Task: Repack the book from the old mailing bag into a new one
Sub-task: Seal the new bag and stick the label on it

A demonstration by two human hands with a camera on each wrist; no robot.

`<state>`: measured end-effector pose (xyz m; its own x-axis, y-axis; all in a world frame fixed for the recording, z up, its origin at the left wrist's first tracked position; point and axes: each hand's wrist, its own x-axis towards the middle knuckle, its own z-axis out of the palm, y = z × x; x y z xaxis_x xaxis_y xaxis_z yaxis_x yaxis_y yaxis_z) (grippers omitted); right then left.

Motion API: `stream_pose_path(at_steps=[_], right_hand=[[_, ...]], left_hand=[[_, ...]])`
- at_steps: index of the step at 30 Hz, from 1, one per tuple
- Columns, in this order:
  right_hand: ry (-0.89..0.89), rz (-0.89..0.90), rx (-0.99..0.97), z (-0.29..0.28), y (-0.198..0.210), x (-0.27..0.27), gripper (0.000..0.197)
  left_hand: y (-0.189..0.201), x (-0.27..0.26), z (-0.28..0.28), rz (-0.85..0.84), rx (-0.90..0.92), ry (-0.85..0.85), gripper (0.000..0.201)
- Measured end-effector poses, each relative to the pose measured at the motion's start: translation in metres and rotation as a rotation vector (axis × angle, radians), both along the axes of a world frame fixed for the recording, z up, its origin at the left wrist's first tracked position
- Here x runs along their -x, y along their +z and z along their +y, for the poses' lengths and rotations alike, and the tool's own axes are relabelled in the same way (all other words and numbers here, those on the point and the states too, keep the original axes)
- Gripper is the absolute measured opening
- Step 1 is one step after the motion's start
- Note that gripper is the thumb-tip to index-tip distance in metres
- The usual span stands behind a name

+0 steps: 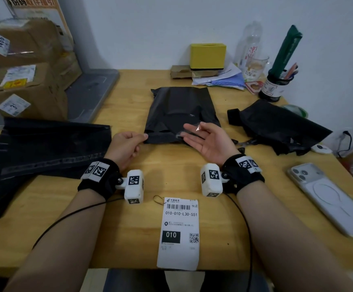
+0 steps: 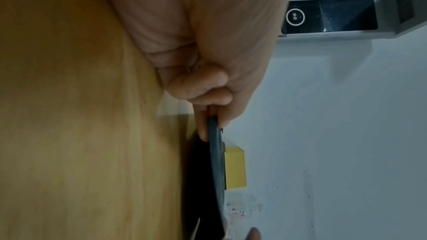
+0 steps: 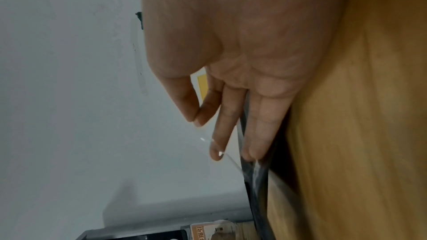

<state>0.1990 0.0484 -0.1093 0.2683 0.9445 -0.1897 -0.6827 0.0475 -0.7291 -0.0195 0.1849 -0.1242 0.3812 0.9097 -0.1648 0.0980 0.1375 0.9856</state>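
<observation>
A flat black mailing bag [image 1: 181, 110] lies mid-table, and no book shows outside it. My left hand [image 1: 129, 142] pinches the near left corner of the bag's flap between thumb and fingers; the left wrist view shows the thin black edge [image 2: 216, 152] held in my left hand [image 2: 208, 88]. My right hand [image 1: 203, 138] sits at the bag's near right edge, palm turned up. Its thumb and forefinger pinch a clear peel-off strip [image 3: 231, 160] that runs down to the flap [image 3: 256, 180]. The strip glints in the head view [image 1: 193, 129]. A crumpled black bag [image 1: 276, 127] lies to the right.
A pile of black bags [image 1: 45, 144] covers the table's left. A shipping label [image 1: 178, 232] lies at the front edge and a phone [image 1: 329, 199] at the right. Scissors [image 1: 247, 142] lie beside my right wrist. At the back stand a yellow box [image 1: 208, 55], a cup and a pen holder [image 1: 274, 85].
</observation>
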Motion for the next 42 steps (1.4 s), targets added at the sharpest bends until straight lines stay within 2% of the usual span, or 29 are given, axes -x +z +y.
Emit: stream_pose_path(at_steps=[5,7,9,12,15,16,19,20,24,30,33,38,40,42], right_hand=[[-0.125,0.085,-0.074,-0.008,0.006,-0.007,0.023],[-0.170,0.034,-0.040,-0.010,0.011,-0.009,0.022],[-0.223,-0.117,0.064,-0.012,0.018,-0.012,0.020],[-0.243,-0.517,0.233,-0.015,0.032,-0.014,0.017],[-0.179,-0.873,0.427,-0.022,0.046,-0.014,0.011],[-0.143,-0.953,0.484,-0.024,0.049,-0.014,0.011],[-0.039,-1.132,0.617,-0.029,0.052,-0.018,0.032],[-0.008,-1.166,0.644,-0.030,0.051,-0.019,0.033],[0.092,-1.210,0.731,-0.036,0.045,-0.024,0.029],[-0.170,-1.197,0.642,-0.046,0.048,-0.030,0.039],[-0.320,-1.066,0.568,-0.048,0.047,-0.038,0.039],[-0.538,-0.777,0.429,-0.052,0.042,-0.046,0.018],[-0.541,-0.657,0.369,-0.055,0.040,-0.046,0.026],[-0.526,-0.565,0.323,-0.056,0.041,-0.047,0.013]], left_hand=[[-0.002,0.002,0.001,0.002,-0.025,0.026,0.017],[-0.002,0.003,0.000,-0.004,-0.022,0.033,0.015],[-0.001,0.004,-0.002,-0.020,-0.021,0.040,0.014],[0.001,0.005,-0.005,-0.043,-0.024,0.044,0.013],[0.001,0.006,-0.005,-0.057,-0.020,0.053,0.013],[0.001,0.005,-0.005,-0.057,-0.019,0.055,0.013],[0.001,0.004,-0.007,-0.065,-0.021,0.058,0.013],[0.001,0.004,-0.007,-0.066,-0.024,0.060,0.013],[0.001,0.004,-0.006,-0.065,-0.031,0.058,0.010],[0.001,0.004,-0.009,-0.061,-0.040,0.036,0.008],[0.001,0.005,-0.009,-0.065,-0.043,0.040,0.008],[0.001,0.006,-0.010,-0.058,-0.040,0.048,0.008],[0.002,0.007,-0.010,-0.052,-0.031,0.050,0.009],[0.002,0.008,-0.010,-0.061,-0.010,0.061,0.011]])
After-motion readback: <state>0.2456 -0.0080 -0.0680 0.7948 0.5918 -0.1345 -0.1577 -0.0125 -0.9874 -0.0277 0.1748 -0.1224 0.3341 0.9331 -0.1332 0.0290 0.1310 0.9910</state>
